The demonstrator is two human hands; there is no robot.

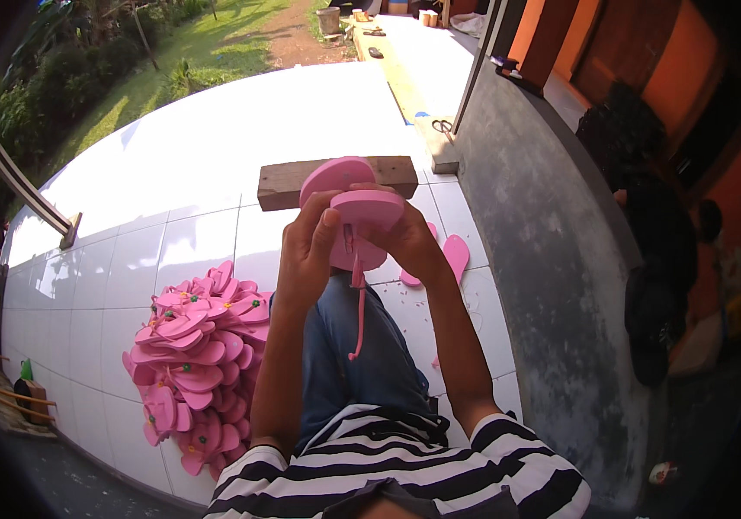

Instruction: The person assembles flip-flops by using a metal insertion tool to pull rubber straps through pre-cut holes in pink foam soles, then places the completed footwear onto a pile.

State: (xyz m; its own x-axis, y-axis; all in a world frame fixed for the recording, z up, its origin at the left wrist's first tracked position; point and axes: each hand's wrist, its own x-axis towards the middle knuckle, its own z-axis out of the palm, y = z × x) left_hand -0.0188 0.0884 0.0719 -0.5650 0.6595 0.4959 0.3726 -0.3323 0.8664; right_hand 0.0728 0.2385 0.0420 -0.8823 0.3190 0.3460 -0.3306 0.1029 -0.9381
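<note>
My left hand [308, 232] and my right hand [407, 239] are raised in front of my knees, fingers closed around pink flip-flops [367, 206]. Two rounded sole ends show, one behind the other, with more pink sole below between the hands. A thin pink strap [361, 313] hangs down from them over my jeans. Just beyond the flip-flops lies a wooden block [288, 183], partly covered by them. My fingertips are partly hidden by the soles, so the exact grip of each finger cannot be made out.
A large heap of pink flip-flops [193, 346] with small coloured flowers lies left of my legs. On the right, a loose pink sole [455, 257] lies among small pink scraps on white tiles [214, 229]. Scissors [443, 128] sit on a ledge beside a grey wall [543, 225].
</note>
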